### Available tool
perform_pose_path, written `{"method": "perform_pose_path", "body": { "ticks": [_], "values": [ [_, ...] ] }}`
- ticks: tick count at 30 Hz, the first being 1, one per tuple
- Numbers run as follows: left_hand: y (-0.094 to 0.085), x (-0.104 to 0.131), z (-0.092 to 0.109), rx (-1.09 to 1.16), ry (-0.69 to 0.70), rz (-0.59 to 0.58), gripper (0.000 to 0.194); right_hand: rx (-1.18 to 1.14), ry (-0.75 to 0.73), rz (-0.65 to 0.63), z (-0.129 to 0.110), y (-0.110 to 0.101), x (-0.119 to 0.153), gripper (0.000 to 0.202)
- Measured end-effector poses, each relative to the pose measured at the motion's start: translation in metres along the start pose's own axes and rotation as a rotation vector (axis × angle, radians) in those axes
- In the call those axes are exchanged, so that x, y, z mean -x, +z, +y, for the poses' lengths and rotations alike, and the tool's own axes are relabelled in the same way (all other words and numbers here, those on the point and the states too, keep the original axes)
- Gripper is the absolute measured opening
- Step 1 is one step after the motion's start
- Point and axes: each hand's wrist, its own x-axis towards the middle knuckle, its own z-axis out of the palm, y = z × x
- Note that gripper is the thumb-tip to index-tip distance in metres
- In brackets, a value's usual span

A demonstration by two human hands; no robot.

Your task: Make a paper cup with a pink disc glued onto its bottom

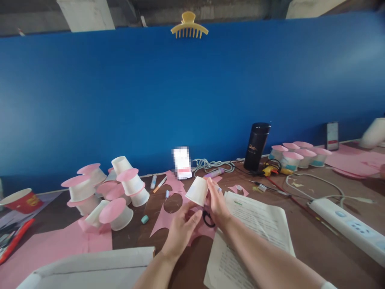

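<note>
White paper cup (197, 191) sits at the centre of the frame, lower half, raised in front of the person and tilted, its wide end toward the lower left. Both hands grasp it: the left hand (183, 228) has its fingers at the lower edge of the cup, the thumb standing away from the wall; the right hand (219, 202) lays its fingers along the cup's right side. A black ring (208, 219) shows just beside the right hand; the rest of that object is hidden.

Below the hands, a pink sheet with round cut-outs (162, 224) lies on the desk (319, 241). Printed pages (264, 224) lie partly under the right forearm. Left of centre: a cluster of white cups with pink discs (116, 212), some stacked, some tilted. A teal cap (144, 219) rests between this cluster and the pink sheet. Behind the cup, a purple tube (214, 173) lies near a coiled white cable (210, 163); a phone (182, 162) leans at the foot of the blue partition (180, 92).

Right of centre: a black flask (257, 146), upright, with a second group of disc-topped cups (291, 160) beside it. Lower right: a white power strip (350, 226). Far left: a red cup (25, 202), tilted.
</note>
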Motion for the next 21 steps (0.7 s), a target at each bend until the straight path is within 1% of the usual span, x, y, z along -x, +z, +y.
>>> {"method": "perform_pose_path", "body": {
  "ticks": [2, 3, 4, 6, 8, 11, 13, 15, 17, 19, 21],
  "values": [
    [-0.002, -0.001, 0.0, 0.2, -0.096, -0.044, 0.026, -0.103, 0.119, 0.014, -0.002, 0.0, 0.002, 0.042],
    [-0.003, -0.002, 0.0, 0.325, -0.129, -0.038, 0.027, -0.15, 0.182, 0.004, -0.003, 0.0, 0.003, 0.042],
    [-0.004, -0.004, 0.0, 0.448, -0.154, -0.015, 0.026, -0.165, 0.206, -0.008, -0.005, 0.001, 0.005, 0.043],
    [-0.006, -0.006, 0.002, 0.637, -0.2, 0.048, 0.026, -0.142, 0.204, -0.052, -0.008, 0.002, 0.01, 0.045],
    [-0.008, -0.008, 0.005, 0.735, -0.239, 0.099, 0.023, -0.083, 0.157, -0.101, -0.011, 0.002, 0.015, 0.044],
    [-0.01, -0.009, 0.01, 0.795, -0.294, 0.157, 0.017, -0.024, 0.098, -0.154, -0.015, 0.003, 0.019, 0.042],
    [-0.011, -0.009, 0.01, 0.8, -0.323, 0.175, 0.013, -0.024, 0.091, -0.168, -0.016, 0.003, 0.019, 0.041],
    [-0.013, -0.01, 0.008, 0.793, -0.322, 0.189, 0.009, -0.029, 0.098, -0.168, -0.018, 0.003, 0.019, 0.041],
    [-0.015, -0.011, 0.007, 0.799, -0.285, 0.2, 0.006, -0.041, 0.111, -0.149, -0.019, 0.004, 0.016, 0.04],
    [-0.019, -0.012, 0.007, 0.815, -0.219, 0.212, 0.007, -0.04, 0.115, -0.103, -0.018, 0.003, 0.013, 0.04],
    [-0.025, -0.014, 0.009, 0.817, -0.155, 0.226, 0.009, 0.008, 0.065, -0.037, -0.015, 0.0, 0.008, 0.037]
  ]
}}
